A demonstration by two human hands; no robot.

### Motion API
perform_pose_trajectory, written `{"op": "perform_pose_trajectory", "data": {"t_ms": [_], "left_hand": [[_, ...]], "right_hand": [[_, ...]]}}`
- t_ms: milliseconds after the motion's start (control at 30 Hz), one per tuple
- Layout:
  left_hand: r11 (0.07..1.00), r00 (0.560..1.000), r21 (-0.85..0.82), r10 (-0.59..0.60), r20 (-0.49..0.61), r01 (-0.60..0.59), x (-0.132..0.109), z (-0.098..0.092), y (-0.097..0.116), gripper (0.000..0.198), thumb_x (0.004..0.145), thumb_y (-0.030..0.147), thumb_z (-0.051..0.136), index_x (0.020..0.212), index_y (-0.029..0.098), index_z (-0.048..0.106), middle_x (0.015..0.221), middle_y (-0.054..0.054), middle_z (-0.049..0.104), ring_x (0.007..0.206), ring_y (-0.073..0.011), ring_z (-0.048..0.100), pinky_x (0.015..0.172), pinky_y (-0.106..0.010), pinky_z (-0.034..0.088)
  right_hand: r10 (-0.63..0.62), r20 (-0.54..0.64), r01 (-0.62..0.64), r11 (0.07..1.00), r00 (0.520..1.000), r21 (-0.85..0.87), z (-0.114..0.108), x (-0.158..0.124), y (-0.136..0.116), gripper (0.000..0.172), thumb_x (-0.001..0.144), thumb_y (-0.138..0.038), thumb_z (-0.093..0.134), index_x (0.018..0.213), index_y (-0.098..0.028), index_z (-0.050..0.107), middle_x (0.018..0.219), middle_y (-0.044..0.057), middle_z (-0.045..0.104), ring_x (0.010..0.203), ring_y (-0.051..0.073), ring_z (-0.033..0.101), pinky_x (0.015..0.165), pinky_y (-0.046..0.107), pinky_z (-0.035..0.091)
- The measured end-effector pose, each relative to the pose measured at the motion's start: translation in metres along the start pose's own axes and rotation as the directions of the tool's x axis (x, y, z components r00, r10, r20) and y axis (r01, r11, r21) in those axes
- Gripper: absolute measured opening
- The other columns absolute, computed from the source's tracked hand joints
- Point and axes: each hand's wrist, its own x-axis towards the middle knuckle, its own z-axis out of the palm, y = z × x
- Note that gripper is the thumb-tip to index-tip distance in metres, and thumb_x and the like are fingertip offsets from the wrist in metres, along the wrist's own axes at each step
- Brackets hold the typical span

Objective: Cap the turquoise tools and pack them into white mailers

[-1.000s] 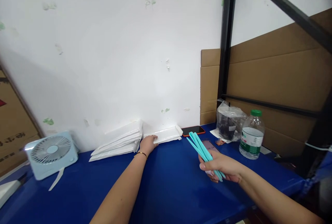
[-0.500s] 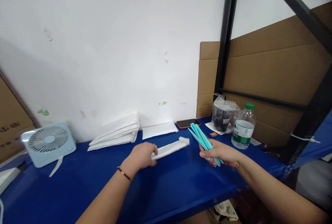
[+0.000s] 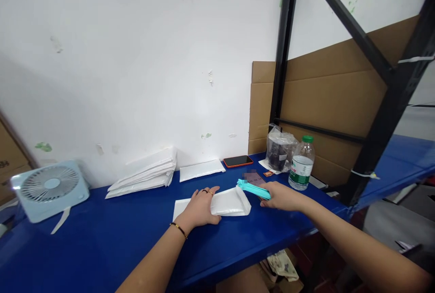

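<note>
My left hand (image 3: 200,209) lies across a white padded envelope (image 3: 227,202) on the blue table, thumb on the near edge and fingers over the far edge. The envelope's right end, with its flap, gapes slightly. In my right hand (image 3: 283,197) is a bundle of thin turquoise plastic sticks (image 3: 254,189), closed in the fingers. The bundle points left, and its tips are at the envelope's open end; whether they touch it I cannot tell. Beneath the bundle lies a brownish printed card or packet (image 3: 254,178), partly covered.
A stack of white envelopes (image 3: 142,173) and a single flat envelope (image 3: 202,170) lie along the wall. A phone (image 3: 238,161), a bagged dark cup (image 3: 277,152) and a water bottle (image 3: 301,166) stand or lie rightward. A blue fan (image 3: 50,189) sits left.
My left hand has moved onto the envelope, which now lies broad side up and nearer. The turquoise sticks have swung lower and flatter, toward its open end. The view has shifted right.
</note>
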Motion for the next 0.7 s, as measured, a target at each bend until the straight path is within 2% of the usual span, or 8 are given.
{"op": "perform_pose_trajectory", "data": {"t_ms": [100,233,367,500,633,700], "left_hand": [[0.998,0.997,-0.049,0.040,-0.061,-0.043,-0.005,-0.006,-0.001,0.086,0.055,0.033,0.068,0.134,0.026,0.034,0.125,-0.008,0.050,0.114,-0.0288,0.047,0.102,-0.042,0.027],[0.988,0.988,-0.138,0.051,-0.143,-0.071,-0.013,-0.015,0.000,0.080,0.059,0.027,0.064,0.133,0.026,0.034,0.131,-0.006,0.046,0.112,-0.0266,0.048,0.098,-0.038,0.033],[0.980,0.976,-0.147,0.105,-0.192,-0.134,-0.015,-0.017,0.005,0.079,0.058,0.023,0.063,0.132,0.027,0.035,0.129,-0.005,0.047,0.112,-0.0255,0.048,0.097,-0.038,0.033],[0.977,0.963,-0.135,0.128,-0.238,-0.164,-0.013,-0.016,0.015,0.073,0.060,0.023,0.062,0.129,0.026,0.038,0.124,-0.005,0.050,0.110,-0.0241,0.049,0.095,-0.037,0.034],[0.991,0.963,-0.089,0.078,-0.259,-0.104,-0.012,-0.012,0.028,0.070,0.060,0.026,0.065,0.126,0.025,0.042,0.115,-0.006,0.055,0.102,-0.0246,0.052,0.086,-0.034,0.039],[0.996,0.963,-0.072,0.032,-0.266,-0.053,-0.013,-0.011,0.031,0.063,0.060,0.023,0.064,0.121,0.024,0.047,0.107,-0.006,0.058,0.097,-0.0247,0.055,0.081,-0.033,0.040]], "right_hand": [[-0.014,-0.056,-0.006,0.940,0.998,-0.340,0.001,0.001,0.001,0.016,0.068,-0.025,0.060,0.083,-0.019,0.060,0.081,0.006,0.063,0.071,0.021,0.060,0.055,0.025,0.036],[0.023,-0.072,-0.060,0.821,0.997,-0.568,0.002,0.003,-0.003,0.022,0.071,-0.024,0.058,0.093,-0.020,0.061,0.088,0.010,0.065,0.079,0.027,0.062,0.059,0.029,0.039],[-0.019,-0.044,-0.017,0.726,0.999,-0.688,-0.003,0.010,-0.025,0.030,0.070,-0.016,0.058,0.099,-0.020,0.059,0.090,0.012,0.066,0.081,0.029,0.063,0.065,0.033,0.042],[-0.126,-0.007,0.077,0.648,0.992,-0.758,-0.010,0.019,-0.066,0.030,0.068,-0.008,0.058,0.096,-0.017,0.058,0.087,0.013,0.066,0.082,0.027,0.063,0.068,0.032,0.043],[-0.235,0.041,0.177,0.599,0.971,-0.781,-0.012,0.026,-0.111,0.037,0.069,-0.008,0.059,0.105,-0.015,0.052,0.082,0.013,0.066,0.077,0.026,0.064,0.065,0.031,0.043],[-0.235,0.117,0.237,0.588,0.965,-0.774,-0.013,0.030,-0.130,0.044,0.065,-0.012,0.065,0.107,-0.015,0.052,0.085,0.012,0.065,0.075,0.026,0.064,0.061,0.030,0.043]]}}
